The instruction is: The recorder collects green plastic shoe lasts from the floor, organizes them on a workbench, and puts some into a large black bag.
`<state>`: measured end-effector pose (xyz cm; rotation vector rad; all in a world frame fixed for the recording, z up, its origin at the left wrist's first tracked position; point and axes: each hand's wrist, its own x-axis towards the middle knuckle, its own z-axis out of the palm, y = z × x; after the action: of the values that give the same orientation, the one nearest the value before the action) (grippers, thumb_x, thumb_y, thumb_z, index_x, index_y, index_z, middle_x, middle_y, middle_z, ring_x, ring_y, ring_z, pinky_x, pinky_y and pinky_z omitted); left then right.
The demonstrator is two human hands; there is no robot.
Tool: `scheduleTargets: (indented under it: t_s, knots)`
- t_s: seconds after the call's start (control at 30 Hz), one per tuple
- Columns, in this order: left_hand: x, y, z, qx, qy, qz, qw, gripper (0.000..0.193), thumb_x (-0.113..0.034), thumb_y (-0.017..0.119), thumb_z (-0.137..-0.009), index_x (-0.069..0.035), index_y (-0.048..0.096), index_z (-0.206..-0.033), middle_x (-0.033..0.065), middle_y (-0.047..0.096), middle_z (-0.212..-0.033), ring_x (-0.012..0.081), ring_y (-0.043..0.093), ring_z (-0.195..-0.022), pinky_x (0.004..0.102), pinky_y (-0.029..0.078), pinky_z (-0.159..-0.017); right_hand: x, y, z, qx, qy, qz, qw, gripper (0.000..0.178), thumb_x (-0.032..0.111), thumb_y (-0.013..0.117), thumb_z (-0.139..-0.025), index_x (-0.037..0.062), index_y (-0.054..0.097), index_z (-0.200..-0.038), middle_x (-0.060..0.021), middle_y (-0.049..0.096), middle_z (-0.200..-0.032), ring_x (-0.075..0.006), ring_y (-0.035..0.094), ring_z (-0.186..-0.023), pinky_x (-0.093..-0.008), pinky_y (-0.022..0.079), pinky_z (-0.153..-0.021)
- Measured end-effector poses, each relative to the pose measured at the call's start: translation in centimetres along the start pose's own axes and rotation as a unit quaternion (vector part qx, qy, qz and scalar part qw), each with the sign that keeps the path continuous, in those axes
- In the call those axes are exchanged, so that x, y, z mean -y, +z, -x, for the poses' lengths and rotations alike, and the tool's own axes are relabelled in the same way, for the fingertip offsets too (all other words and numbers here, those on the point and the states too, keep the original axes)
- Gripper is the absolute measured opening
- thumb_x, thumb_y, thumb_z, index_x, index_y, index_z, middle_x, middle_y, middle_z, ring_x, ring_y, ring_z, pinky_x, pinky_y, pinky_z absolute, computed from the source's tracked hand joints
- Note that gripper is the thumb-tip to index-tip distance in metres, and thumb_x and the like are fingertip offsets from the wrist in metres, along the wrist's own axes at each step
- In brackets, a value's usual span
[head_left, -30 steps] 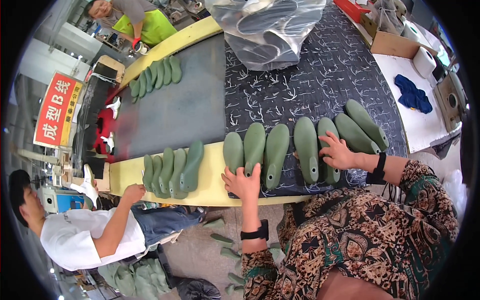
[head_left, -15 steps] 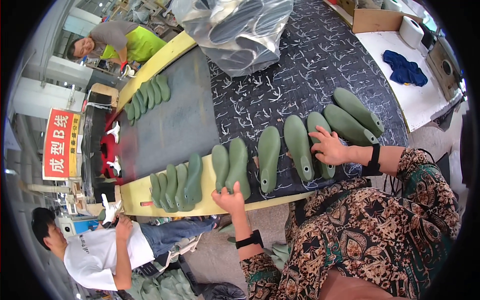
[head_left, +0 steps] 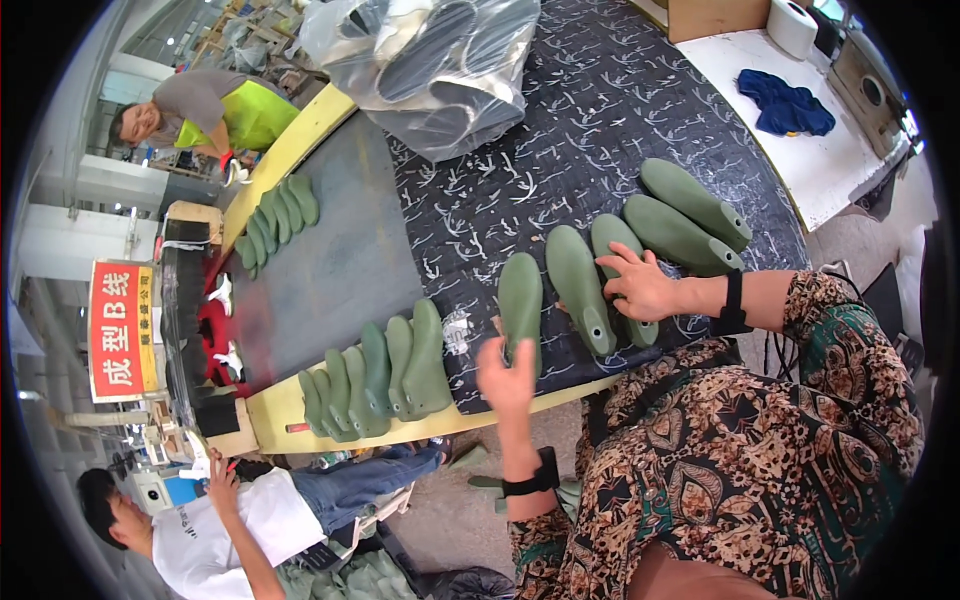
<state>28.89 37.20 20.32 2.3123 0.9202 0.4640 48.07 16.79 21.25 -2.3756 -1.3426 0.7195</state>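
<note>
My left hand [head_left: 508, 375] is at the near edge of the table, fingers and thumb apart, touching or just over the lower end of a green shoe last [head_left: 521, 300]. My right hand [head_left: 640, 287] has its fingers spread over another green shoe last [head_left: 612, 235], covering its middle. Between the two hands lies one more last [head_left: 575, 285], with a hole in its heel end. Two further lasts [head_left: 680, 235] lie aslant to the right of my right hand. Left of my left hand, several lasts stand close together in a row [head_left: 375, 375].
A clear plastic bag [head_left: 430, 75] bulks at the back of the dark patterned tabletop [head_left: 470, 215]. Another group of lasts [head_left: 280, 222] lies far left. At right a white table [head_left: 770, 170] holds a navy cloth [head_left: 785, 103]. Two co-workers are at the left; one holds a white object [head_left: 200, 460].
Two lasts at my left hand have shifted left against the row. My left hand has come away from them and moved right to the following last. My right hand stays over its last.
</note>
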Motion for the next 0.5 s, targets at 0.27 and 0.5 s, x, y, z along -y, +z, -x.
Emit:
scheduleTargets:
  t_s: [0.27,0.5]
  knots:
    - [2.7,0.2,1.3,-0.091,-0.033,-0.111,0.989,0.044,-0.009,0.069,-0.065,0.001,0.054,-0.106,0.0246,0.060,-0.089,0.0407,0.058,-0.080,0.0449,0.044,-0.070,0.0,0.3,-0.5,-0.003,-0.020,-0.017,1.000,0.020,0.019,0.055,-0.075,0.0120,0.065,-0.091,-0.0127,0.032,-0.134,-0.0363,0.015,-0.130,-0.0663,0.026,-0.085]
    - [6.7,-2.3,-0.1,-0.125,-0.098,-0.200,0.967,0.051,-0.011,0.066,-0.072,0.004,0.047,-0.116,0.0272,0.057,-0.102,0.0424,0.056,-0.090,0.0454,0.042,-0.079,-0.4,0.9,-0.5,0.001,-0.054,-0.005,0.999,0.018,0.016,0.052,-0.076,0.0124,0.063,-0.089,-0.0132,0.033,-0.131,-0.0383,0.015,-0.129,-0.0635,0.029,-0.078]
